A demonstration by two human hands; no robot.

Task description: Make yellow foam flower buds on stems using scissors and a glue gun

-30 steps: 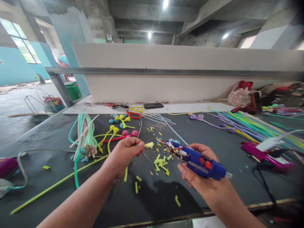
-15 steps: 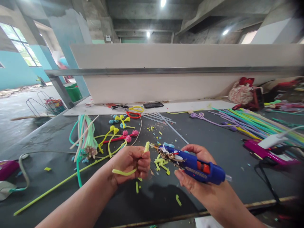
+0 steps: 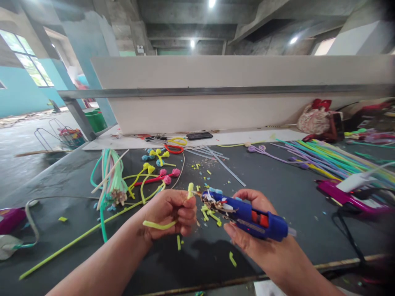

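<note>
My left hand is closed around a yellow pipe cleaner; one end trails out past the wrist side. Its short thick tip stands up between thumb and forefinger. My right hand grips a blue hot glue gun crusted with dried residue near the front, a clear glue stick poking out of its back. The gun's nozzle points left and is at the upright yellow tip, touching or nearly so. Below the gun lie several short yellow cut pieces on the dark table.
Left stands a bundle of mint and pale pipe cleaners, beside yellow and pink knobbed stems. Clear glue sticks and a black phone lie farther back. At right are a magenta power strip and long coloured pipe cleaners.
The glue gun has shifted slightly left, its nozzle closer to the yellow tip. My left hand has barely moved, tilting the tip a little more upright.
</note>
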